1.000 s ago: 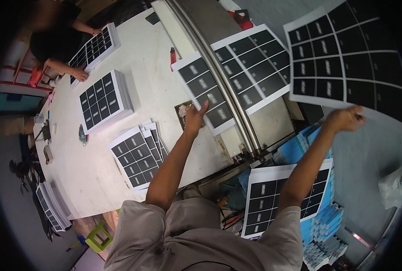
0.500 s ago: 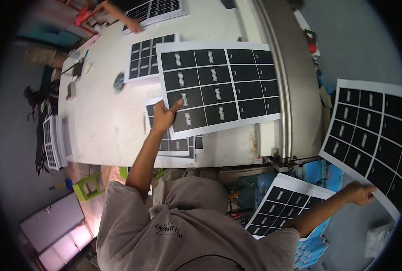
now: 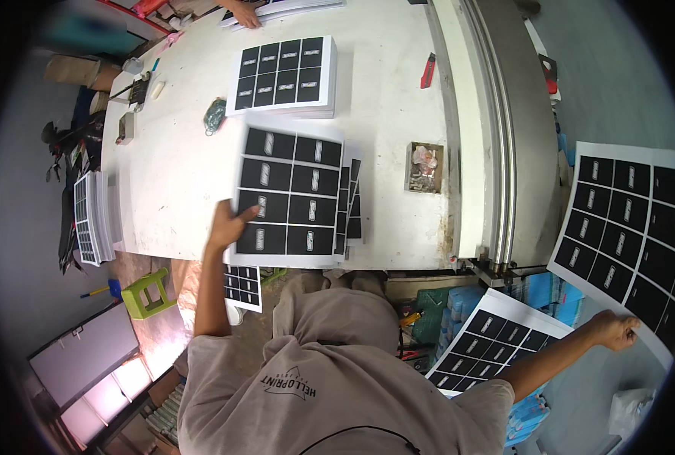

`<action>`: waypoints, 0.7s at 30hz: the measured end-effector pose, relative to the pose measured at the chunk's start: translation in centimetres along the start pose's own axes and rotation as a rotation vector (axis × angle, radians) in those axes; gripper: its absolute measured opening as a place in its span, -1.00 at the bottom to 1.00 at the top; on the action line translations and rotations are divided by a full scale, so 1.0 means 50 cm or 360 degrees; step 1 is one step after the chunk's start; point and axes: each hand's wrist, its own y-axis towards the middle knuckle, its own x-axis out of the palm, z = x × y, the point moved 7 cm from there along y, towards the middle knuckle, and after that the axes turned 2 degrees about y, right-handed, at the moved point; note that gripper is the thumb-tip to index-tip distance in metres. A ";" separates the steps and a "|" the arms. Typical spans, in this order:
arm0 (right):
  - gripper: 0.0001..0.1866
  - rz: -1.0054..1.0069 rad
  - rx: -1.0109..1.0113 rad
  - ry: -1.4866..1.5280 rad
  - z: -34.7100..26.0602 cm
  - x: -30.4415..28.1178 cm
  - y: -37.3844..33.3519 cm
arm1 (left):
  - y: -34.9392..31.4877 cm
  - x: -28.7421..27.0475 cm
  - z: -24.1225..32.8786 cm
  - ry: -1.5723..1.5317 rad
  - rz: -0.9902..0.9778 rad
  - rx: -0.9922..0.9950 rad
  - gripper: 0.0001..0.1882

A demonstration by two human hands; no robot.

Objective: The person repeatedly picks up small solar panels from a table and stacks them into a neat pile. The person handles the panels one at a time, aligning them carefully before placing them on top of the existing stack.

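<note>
My left hand (image 3: 231,224) grips the left edge of a white printed sheet (image 3: 288,227) with rows of black rectangles, thumb on top. The sheet is tilted over the near part of the table, and its upper edge is blurred. Partly hidden behind it lie more printed sheets (image 3: 355,201). Off to the right, my right hand (image 3: 616,331) is closed on the lower edge of a large printed sheet (image 3: 606,220) held out past the table. Below that arm rests another printed sheet (image 3: 489,341), partly covered by my forearm.
On the white table (image 3: 178,167) stand a stack of printed sheets (image 3: 280,76), a red cutter knife (image 3: 427,70) and a small box of scraps (image 3: 426,168). Metal rails (image 3: 496,152) run along its right side. A co-worker's hand (image 3: 242,12) touches sheets at the far edge.
My left hand has moved left and nearer me with its sheet, uncovering the stack, the knife and the box. Only two columns of that sheet show now. My right hand has barely moved.
</note>
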 end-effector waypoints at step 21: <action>-0.46 -0.1372 0.0733 -0.0391 0.481 0.217 -0.345 | 0.173 0.529 0.089 0.0483 0.0409 0.0847 -0.12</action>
